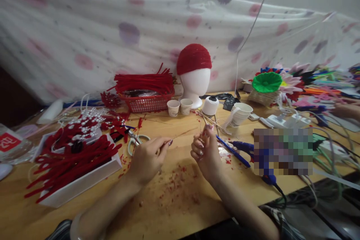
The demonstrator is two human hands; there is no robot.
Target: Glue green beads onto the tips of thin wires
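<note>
My left hand (147,157) is closed in a pinch on one end of a thin wire (182,134) that stretches to the right. My right hand (203,150) is closed around the wire's other end, fingers curled, just above the wooden table (174,202). Both hands hover over red fuzz scraps scattered on the wood. White-handled scissors (134,143) lie just left of my left hand. A blue glue gun (247,150) lies right of my right hand.
A white tray (84,180) of red pipe cleaners sits at left, with pearl strands behind it. A red basket (147,102) of pipe cleaners, a foam head (194,82) in a red cap, two paper cups (179,107) and a thread spool (210,105) stand behind. Cables and colourful flowers crowd the right; another person's hand (347,110) shows there.
</note>
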